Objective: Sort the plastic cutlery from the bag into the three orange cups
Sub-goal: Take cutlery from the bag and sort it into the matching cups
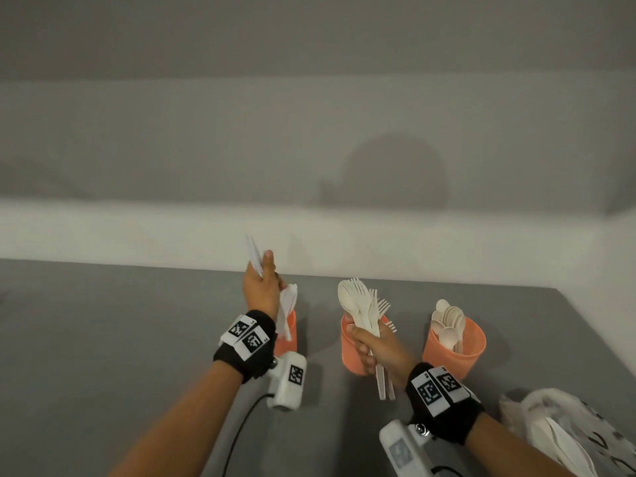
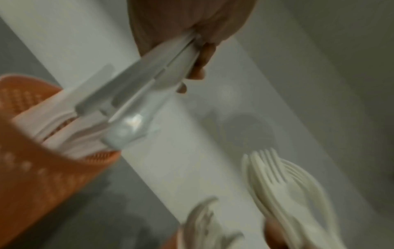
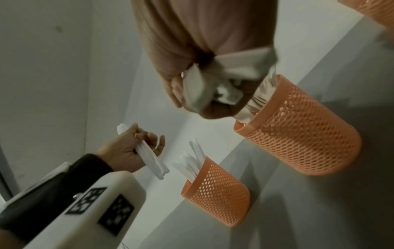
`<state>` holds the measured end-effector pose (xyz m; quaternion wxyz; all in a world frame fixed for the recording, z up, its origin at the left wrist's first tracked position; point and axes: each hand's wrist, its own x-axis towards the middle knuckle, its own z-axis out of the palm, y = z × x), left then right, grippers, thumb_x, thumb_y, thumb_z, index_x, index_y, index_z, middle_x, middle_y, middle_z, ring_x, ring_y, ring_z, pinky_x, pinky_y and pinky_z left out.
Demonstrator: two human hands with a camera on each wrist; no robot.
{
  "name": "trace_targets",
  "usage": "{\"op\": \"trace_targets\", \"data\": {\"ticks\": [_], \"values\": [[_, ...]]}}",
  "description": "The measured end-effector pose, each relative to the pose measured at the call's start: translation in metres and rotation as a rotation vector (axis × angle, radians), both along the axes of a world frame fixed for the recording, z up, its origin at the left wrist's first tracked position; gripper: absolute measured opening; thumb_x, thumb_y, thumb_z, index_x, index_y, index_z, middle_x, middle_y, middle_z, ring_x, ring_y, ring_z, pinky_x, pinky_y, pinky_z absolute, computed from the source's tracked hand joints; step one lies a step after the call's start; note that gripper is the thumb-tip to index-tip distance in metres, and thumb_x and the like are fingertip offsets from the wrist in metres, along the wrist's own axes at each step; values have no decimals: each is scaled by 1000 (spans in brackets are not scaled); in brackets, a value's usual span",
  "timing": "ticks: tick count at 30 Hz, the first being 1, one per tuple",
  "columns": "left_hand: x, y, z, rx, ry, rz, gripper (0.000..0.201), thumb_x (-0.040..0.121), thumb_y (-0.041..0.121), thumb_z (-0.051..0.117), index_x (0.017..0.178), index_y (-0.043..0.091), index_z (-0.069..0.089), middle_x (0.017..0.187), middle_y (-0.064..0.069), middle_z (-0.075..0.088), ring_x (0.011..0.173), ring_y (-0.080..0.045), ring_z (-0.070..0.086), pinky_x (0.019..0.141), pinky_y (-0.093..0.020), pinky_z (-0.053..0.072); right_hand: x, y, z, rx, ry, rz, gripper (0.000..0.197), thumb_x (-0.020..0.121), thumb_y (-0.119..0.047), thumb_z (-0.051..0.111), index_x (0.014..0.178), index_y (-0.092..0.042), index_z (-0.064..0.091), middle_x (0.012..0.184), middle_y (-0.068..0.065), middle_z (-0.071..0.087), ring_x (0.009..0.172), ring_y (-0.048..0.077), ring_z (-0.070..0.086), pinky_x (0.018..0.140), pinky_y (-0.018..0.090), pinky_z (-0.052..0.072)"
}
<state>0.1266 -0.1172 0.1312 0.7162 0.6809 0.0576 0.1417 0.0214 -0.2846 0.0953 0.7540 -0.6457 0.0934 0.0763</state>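
So from my end the grey worktop (image 1: pixel 137 339) fills most of the head view, with a pale wall behind it. I'm taking the middle orange cup (image 1: pixel 351 352) as my landmark here. The bag (image 1: pixel 564 428) is well off to the right of it, near the bottom corner, crumpled, with white cutlery still showing inside.

The right cup (image 1: pixel 457 349) stands a bit to the right of the middle one and it's full of spoons (image 1: pixel 447 325). The left cup (image 1: pixel 287 335) stands to the left of it, holding knives (image 3: pixel 192 163), handles up.

My right hand (image 1: pixel 378 349) is right in front of the middle cup, grip clenched around a mixed bundle of spoons and forks (image 1: pixel 364 308), heads pointing up, handles sticking out below the fist. A few forks (image 1: pixel 389 325) are already in the middle cup behind it.

My left hand (image 1: pixel 261 290) is up and left of the middle cup, just above the left one, grip closed on a few knives (image 3: pixel 149 158) pinched between thumb and fingers. The left wrist view is pretty blurry, so I can't count them.
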Motion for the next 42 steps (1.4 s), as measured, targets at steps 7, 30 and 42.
{"op": "trace_targets", "data": {"ticks": [7, 30, 42], "values": [[33, 10, -7, 112, -31, 93, 50, 85, 45, 59, 57, 7, 43, 47, -9, 43, 36, -11, 46, 37, -12, 39, 14, 2, 2, 54, 87, -15, 20, 93, -25, 54, 78, -15, 46, 43, -3, 35, 28, 5, 28, 32, 12, 24], [-42, -37, -4, 436, -158, -234, 16, 90, 21, 58, 75, 15, 61, 72, 1, 61, 66, -10, 53, 63, -20, 42, 13, 12, -13, -226, -123, -211, 16, 93, -18, 51, 78, -14, 49, 46, -2, 42, 29, 8, 37, 35, 20, 32], [-65, -68, -3, -172, 321, -541, 20, 98, 13, 41, 82, 12, 53, 74, -6, 55, 65, -14, 51, 60, -25, 43, -18, -6, -2, -132, -147, -120, 11, 95, -29, 50, 90, -19, 53, 41, -7, 45, 29, 8, 39, 31, 16, 33]]}}
